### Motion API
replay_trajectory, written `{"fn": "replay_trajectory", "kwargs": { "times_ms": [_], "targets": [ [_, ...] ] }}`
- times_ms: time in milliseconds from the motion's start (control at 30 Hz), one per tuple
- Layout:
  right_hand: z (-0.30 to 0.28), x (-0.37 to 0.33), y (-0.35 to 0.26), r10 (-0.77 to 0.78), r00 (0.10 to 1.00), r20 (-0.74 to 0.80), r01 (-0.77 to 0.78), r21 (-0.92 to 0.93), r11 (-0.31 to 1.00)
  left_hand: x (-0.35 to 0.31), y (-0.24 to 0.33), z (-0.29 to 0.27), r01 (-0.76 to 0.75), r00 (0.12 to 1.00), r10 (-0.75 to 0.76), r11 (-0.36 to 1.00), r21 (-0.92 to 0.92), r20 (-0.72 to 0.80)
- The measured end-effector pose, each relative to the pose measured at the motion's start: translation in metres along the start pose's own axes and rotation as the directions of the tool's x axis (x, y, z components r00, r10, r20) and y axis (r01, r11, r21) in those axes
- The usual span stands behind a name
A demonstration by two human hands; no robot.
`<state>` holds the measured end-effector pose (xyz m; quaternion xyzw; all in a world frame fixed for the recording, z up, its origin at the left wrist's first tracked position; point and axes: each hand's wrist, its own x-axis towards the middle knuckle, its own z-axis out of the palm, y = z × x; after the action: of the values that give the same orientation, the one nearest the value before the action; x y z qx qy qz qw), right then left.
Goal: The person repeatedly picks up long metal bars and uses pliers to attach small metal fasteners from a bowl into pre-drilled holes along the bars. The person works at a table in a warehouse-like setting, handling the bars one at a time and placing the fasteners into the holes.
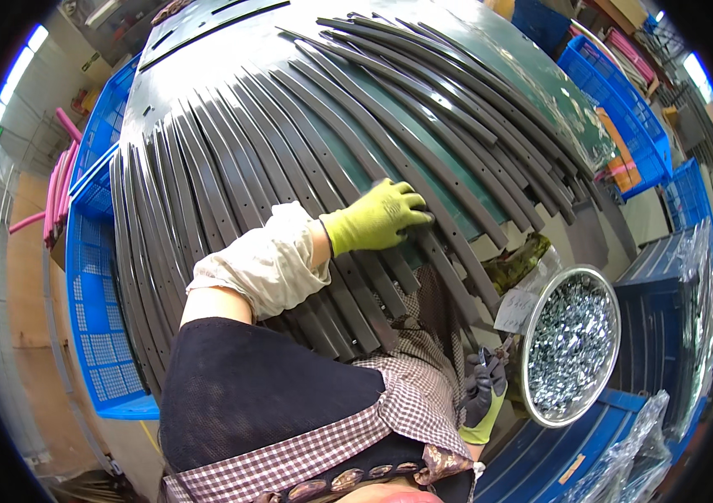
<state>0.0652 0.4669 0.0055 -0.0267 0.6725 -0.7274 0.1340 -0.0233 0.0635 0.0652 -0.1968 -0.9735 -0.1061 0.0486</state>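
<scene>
Long dark brown strips (231, 180) with small holes lie side by side across a green-topped table (457, 50). My left hand (377, 218), in a yellow-green glove with dark fingertips, reaches over them from the left. Its fingers curl down onto one dark strip (439, 267) near its close end; the thumb is hidden. Low on the right, my right hand (482, 392) wears a glove with a grey palm. Its fingers are bent together beside the strip ends, around something small that I cannot make out. Next to it stands a round metal bowl (618, 335) full of small shiny metal pieces (570, 344).
Blue plastic crates stand left of the table (88, 277) and at the far right (637, 126). A handwritten paper tag (514, 310) hangs by the bowl. Blue bins (566, 444) with clear plastic film (637, 453) are at the lower right. Pink tubes (56, 189) show at far left.
</scene>
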Motion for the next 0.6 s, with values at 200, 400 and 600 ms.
{"fn": "replay_trajectory", "kwargs": {
  "times_ms": [200, 400, 600],
  "targets": [
    [0.011, 0.006, -0.014, 0.131, 0.990, -0.048, -0.133, -0.057, 0.989, 0.001, 0.009, 0.006, -0.049, 0.999, 0.049, 0.998, 0.030, 0.018],
    [0.014, 0.008, -0.013, 0.171, 0.982, -0.082, -0.177, -0.069, 0.982, 0.010, -0.001, 0.004, -0.135, 0.991, 0.135, 0.991, -0.002, -0.010],
    [0.012, -0.002, -0.002, 0.099, 0.981, -0.169, -0.103, -0.014, 0.995, 0.006, 0.003, 0.003, -0.040, 0.994, 0.048, 0.996, 0.083, -0.094]
  ]
}}
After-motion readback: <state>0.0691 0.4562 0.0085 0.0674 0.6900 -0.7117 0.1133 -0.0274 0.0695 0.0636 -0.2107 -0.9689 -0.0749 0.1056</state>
